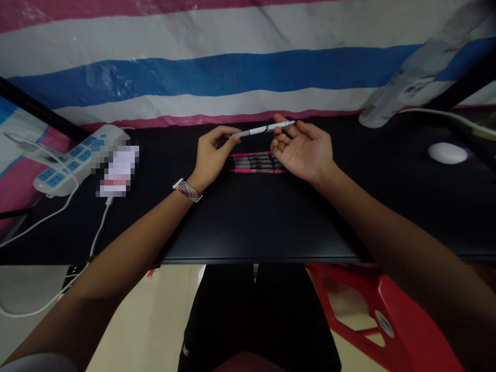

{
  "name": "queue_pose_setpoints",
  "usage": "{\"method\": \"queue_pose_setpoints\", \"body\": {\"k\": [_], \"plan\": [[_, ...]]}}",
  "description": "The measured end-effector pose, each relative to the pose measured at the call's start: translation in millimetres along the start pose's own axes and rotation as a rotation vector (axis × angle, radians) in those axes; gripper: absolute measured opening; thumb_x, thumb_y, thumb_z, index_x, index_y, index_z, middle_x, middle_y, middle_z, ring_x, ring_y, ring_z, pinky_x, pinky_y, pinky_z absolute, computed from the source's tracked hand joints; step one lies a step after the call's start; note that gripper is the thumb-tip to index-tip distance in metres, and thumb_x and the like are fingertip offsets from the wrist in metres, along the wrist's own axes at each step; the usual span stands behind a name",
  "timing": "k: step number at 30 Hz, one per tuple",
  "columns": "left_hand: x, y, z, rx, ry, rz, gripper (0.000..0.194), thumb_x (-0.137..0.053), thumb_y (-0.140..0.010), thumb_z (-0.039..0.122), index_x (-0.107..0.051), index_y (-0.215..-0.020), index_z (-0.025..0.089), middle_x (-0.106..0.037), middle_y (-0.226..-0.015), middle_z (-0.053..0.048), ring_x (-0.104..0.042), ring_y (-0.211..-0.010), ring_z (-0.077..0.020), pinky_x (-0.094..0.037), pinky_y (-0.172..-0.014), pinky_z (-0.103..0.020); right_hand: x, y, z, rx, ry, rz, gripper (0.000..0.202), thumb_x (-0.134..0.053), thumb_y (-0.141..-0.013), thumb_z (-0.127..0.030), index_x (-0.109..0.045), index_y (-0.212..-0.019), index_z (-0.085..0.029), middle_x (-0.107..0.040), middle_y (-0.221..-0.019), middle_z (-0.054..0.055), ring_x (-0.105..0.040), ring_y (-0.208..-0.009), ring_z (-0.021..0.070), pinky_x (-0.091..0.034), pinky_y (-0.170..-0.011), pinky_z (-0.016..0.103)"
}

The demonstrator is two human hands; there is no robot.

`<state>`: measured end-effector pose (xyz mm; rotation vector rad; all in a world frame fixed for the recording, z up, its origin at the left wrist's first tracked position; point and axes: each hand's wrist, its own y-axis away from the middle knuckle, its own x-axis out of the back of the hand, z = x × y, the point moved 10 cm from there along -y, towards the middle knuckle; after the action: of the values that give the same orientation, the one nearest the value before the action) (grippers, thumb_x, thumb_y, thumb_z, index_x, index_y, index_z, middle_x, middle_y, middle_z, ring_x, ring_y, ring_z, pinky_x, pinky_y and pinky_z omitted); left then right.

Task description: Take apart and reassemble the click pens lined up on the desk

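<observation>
A white pen point(256, 130) with a dark band is held level above the black desk. My left hand point(215, 155) pinches its left end between thumb and fingers. My right hand point(304, 152), palm turned up, is closed at the pen's other end, with the thumb and a finger against it and the other fingers curled below. Beneath and between my hands, several pens point(256, 163) lie side by side on the desk, some with pink parts. My hands cover the ends of some of them.
A power strip point(77, 160) and a blurred phone point(119, 170) on a white cable are at left. At right are a white mouse point(447, 153) and a clear plastic cylinder point(403, 88). A striped sheet point(232, 72) hangs behind; a red stool point(406, 320) stands below.
</observation>
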<state>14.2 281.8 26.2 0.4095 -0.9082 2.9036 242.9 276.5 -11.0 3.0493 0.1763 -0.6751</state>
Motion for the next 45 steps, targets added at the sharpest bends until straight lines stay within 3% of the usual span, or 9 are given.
{"method": "queue_pose_setpoints", "body": {"k": [6, 15, 19, 24, 33, 40, 45], "plan": [[-0.2, 0, -2, 0.002, 0.002, 0.000, 0.039, -0.085, -0.101, 0.062, -0.086, -0.110, 0.025, -0.087, -0.104, -0.007, -0.079, -0.094, -0.0213, -0.063, -0.087, -0.035, 3, -1, 2, 0.008, -0.035, 0.032, 0.026, -0.081, -0.097, -0.050, -0.076, -0.106, -0.026, -0.075, -0.094, 0.005, -0.074, -0.092, 0.0222, -0.069, -0.091, 0.040], [-0.5, 0, -2, 0.016, -0.017, 0.002, 0.037, -0.084, -0.102, 0.060, -0.084, -0.112, 0.024, -0.086, -0.103, -0.006, -0.079, -0.095, -0.0209, -0.062, -0.088, -0.034, -1, 2, -2, 0.029, 0.000, 0.024, 0.031, -0.081, -0.096, -0.054, -0.077, -0.111, -0.027, -0.074, -0.092, 0.004, -0.073, -0.088, 0.0225, -0.068, -0.089, 0.041], [-0.7, 0, -1, 0.008, -0.008, -0.002, 0.033, -0.085, -0.103, 0.057, -0.084, -0.111, 0.024, -0.085, -0.102, -0.005, -0.079, -0.096, -0.0210, -0.062, -0.090, -0.035, -2, 2, -4, 0.038, 0.011, 0.008, 0.036, -0.077, -0.097, -0.060, -0.078, -0.111, -0.027, -0.076, -0.098, 0.006, -0.076, -0.096, 0.0248, -0.068, -0.091, 0.042], [-0.3, 0, -4, 0.006, -0.004, 0.003, 0.034, -0.085, -0.103, 0.057, -0.084, -0.112, 0.024, -0.086, -0.104, -0.006, -0.079, -0.095, -0.0206, -0.063, -0.089, -0.035, 3, -2, 4, 0.015, -0.050, 0.031, 0.027, -0.082, -0.094, -0.051, -0.076, -0.104, -0.026, -0.076, -0.094, 0.005, -0.076, -0.095, 0.0231, -0.070, -0.092, 0.041], [-2.8, 1, 1, 0.000, -0.011, -0.009, 0.033, -0.083, -0.104, 0.057, -0.084, -0.113, 0.025, -0.086, -0.103, -0.006, -0.080, -0.097, -0.0218, -0.064, -0.091, -0.036, 8, -3, 4, 0.011, -0.130, 0.044, 0.023, -0.080, -0.098, -0.047, -0.076, -0.105, -0.026, -0.079, -0.099, 0.005, -0.077, -0.098, 0.0219, -0.069, -0.096, 0.039], [-2.5, 0, 1, -0.034, -0.019, -0.010, 0.041, -0.081, -0.104, 0.064, -0.084, -0.114, 0.025, -0.086, -0.104, -0.005, -0.080, -0.095, -0.0206, -0.064, -0.089, -0.035, 4, 2, 12, -0.104, -0.302, 0.132, 0.014, -0.076, -0.102, -0.038, -0.076, -0.111, -0.027, -0.076, -0.086, 0.002, -0.073, -0.079, 0.0192, -0.069, -0.078, 0.034], [-3.4, 1, 3, -0.034, -0.034, -0.019, 0.040, -0.080, -0.105, 0.064, -0.084, -0.113, 0.025, -0.087, -0.103, -0.005, -0.080, -0.095, -0.0207, -0.064, -0.089, -0.035, 4, -1, 14, -0.112, -0.367, 0.132, 0.011, -0.077, -0.103, -0.035, -0.075, -0.110, -0.026, -0.075, -0.086, 0.001, -0.070, -0.073, 0.0162, -0.067, -0.075, 0.031]]}}
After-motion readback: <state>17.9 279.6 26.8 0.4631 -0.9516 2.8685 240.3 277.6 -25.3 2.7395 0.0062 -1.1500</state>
